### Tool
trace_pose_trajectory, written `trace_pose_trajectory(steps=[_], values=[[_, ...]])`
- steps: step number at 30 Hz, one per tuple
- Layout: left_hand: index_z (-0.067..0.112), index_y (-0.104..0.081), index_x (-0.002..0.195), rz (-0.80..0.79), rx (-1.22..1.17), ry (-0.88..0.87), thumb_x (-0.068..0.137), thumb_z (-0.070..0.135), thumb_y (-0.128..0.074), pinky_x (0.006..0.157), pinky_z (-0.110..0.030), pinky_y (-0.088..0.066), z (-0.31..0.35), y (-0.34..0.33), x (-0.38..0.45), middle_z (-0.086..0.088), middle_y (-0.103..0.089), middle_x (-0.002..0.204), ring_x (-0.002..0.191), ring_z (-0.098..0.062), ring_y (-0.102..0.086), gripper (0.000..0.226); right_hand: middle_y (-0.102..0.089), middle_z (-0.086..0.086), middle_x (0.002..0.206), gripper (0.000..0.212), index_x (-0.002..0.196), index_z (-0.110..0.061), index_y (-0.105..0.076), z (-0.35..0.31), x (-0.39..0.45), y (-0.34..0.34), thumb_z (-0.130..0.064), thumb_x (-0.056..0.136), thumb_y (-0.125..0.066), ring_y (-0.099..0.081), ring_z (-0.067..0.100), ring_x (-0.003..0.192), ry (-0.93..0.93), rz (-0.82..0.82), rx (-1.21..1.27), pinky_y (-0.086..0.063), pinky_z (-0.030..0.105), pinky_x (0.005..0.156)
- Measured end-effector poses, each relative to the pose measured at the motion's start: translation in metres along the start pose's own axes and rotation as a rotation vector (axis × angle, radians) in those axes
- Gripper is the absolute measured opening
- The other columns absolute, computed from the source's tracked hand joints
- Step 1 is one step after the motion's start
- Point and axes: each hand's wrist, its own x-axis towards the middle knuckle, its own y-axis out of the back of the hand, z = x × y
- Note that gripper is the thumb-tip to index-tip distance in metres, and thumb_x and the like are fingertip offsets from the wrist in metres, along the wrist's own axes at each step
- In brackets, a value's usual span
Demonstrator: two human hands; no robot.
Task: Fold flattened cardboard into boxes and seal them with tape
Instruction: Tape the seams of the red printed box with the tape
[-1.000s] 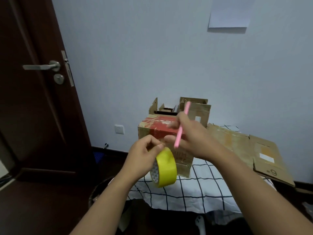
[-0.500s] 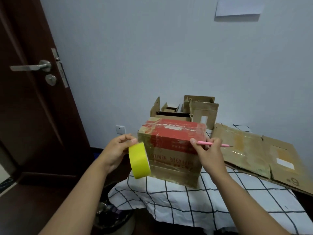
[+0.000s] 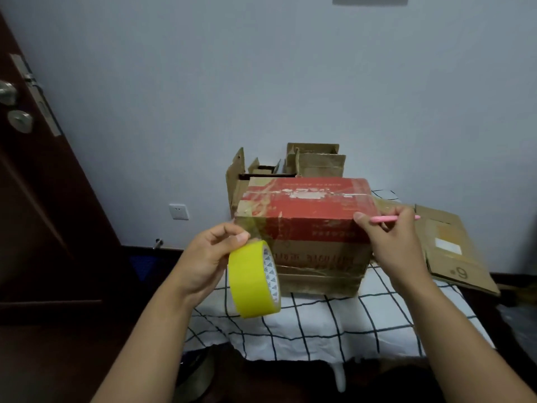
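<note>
Both hands work: left hand (image 3: 207, 257) at 9 o'clock grips yellow tape roll (image 3: 253, 279), poised for sealing; right hand (image 3: 389, 242), pinching slim pink pen (image 3: 395, 218), steadies red-topped cardboard box (image 3: 308, 228).

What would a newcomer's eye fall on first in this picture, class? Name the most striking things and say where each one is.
The bright yellow tape roll stands out first, held in the left hand in front of the box's left corner. Behind it sits the red-topped cardboard box on a checked cloth. The right hand at the box's right edge holds a thin pink pen.
</note>
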Motion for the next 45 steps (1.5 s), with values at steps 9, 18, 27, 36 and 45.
trace_pose_trajectory(steps=[9,18,27,36,45], values=[[0.007,-0.063,0.080,-0.022,0.107,0.025,0.084,0.009,-0.067,0.080,-0.025,-0.048,-0.039,-0.062,-0.015,-0.003,-0.070,0.085,0.084,-0.010,-0.069,0.006,-0.056,-0.002,0.103,0.041,0.112,-0.016,-0.036,0.023,0.001,0.063,-0.032,0.091,-0.068,-0.058,0.018,0.101,-0.096,-0.033,0.004,-0.047,0.033,0.072],[0.013,-0.072,0.080,0.129,0.239,-0.061,0.086,0.014,-0.071,0.098,-0.023,-0.039,-0.040,-0.058,-0.027,0.009,-0.049,0.145,0.120,0.013,-0.049,0.006,-0.056,0.002,0.123,0.051,0.114,-0.015,-0.035,0.032,-0.004,0.072,-0.044,0.088,-0.068,-0.054,0.022,0.113,-0.105,0.047,-0.090,-0.044,0.030,0.075],[0.005,-0.063,0.082,0.261,0.206,-0.136,0.095,0.006,-0.059,0.090,-0.041,-0.051,0.001,-0.072,-0.044,-0.010,-0.075,0.091,0.088,-0.022,-0.065,0.013,-0.064,-0.027,0.105,0.044,0.090,-0.046,-0.033,-0.015,-0.122,0.004,-0.057,0.074,-0.073,-0.066,0.009,0.083,0.328,-0.537,-0.026,-0.053,0.029,0.071],[0.014,-0.073,0.079,0.274,0.568,-0.212,0.097,0.027,-0.061,0.087,-0.045,-0.056,0.011,-0.066,-0.050,0.002,-0.075,0.080,0.082,-0.016,-0.072,0.025,-0.055,-0.022,0.077,0.029,0.088,-0.022,-0.036,-0.024,-0.169,-0.020,-0.037,0.086,-0.062,-0.044,-0.002,0.054,0.367,-0.352,0.145,-0.034,0.029,0.051],[0.019,-0.069,0.070,0.292,0.762,-0.364,0.097,0.028,-0.061,0.064,-0.030,-0.050,0.038,-0.070,-0.006,0.008,-0.062,0.057,0.061,-0.018,-0.061,0.029,-0.049,-0.015,0.050,0.036,0.080,-0.018,-0.034,-0.028,-0.150,-0.018,-0.039,0.087,-0.061,-0.040,0.006,0.043,0.183,-0.189,0.035,-0.027,0.017,0.044]])
